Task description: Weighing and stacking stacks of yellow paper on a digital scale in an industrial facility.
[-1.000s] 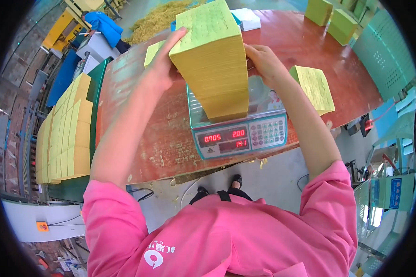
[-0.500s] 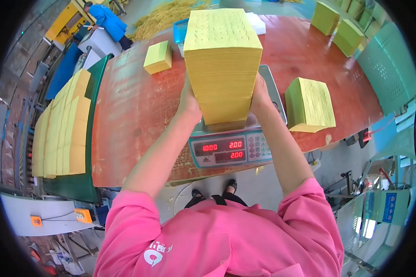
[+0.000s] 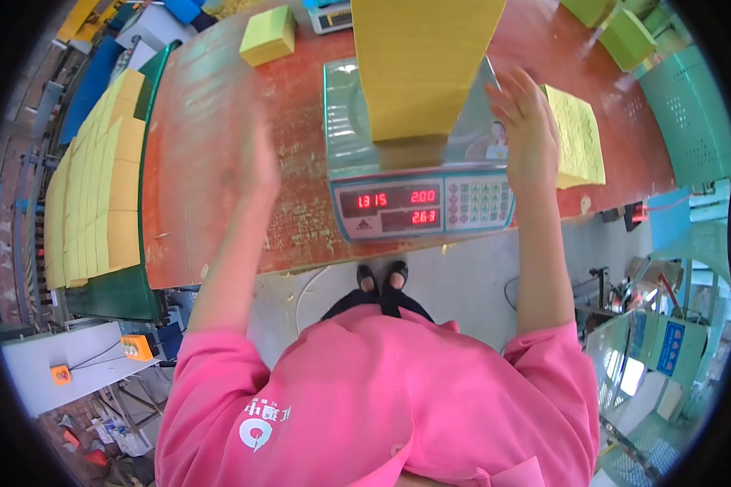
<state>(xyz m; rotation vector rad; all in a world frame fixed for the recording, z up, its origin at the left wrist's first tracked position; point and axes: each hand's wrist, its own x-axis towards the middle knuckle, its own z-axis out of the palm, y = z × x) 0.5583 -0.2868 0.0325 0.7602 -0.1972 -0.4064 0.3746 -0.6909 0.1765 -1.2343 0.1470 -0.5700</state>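
A tall stack of yellow paper stands on the metal pan of a digital scale; its top is cut off by the upper edge of view. My right hand is off the stack, to its right above the pan's edge, fingers apart and holding nothing. On the other side my left hand hangs over the table, well clear of the stack. Motion blurs it, but it looks stretched out and holds nothing. Red digits glow on the scale's front panel, beside a keypad.
The red table also bears a small yellow paper block at far left and a larger one close to my right hand. Several paper stacks line a green surface at left. A perforated turquoise panel stands right.
Both hands have let go of the paper stack and moved apart, the left one farther. The stack now rests on the scale, and the displayed digits differ. My view has tipped downward.
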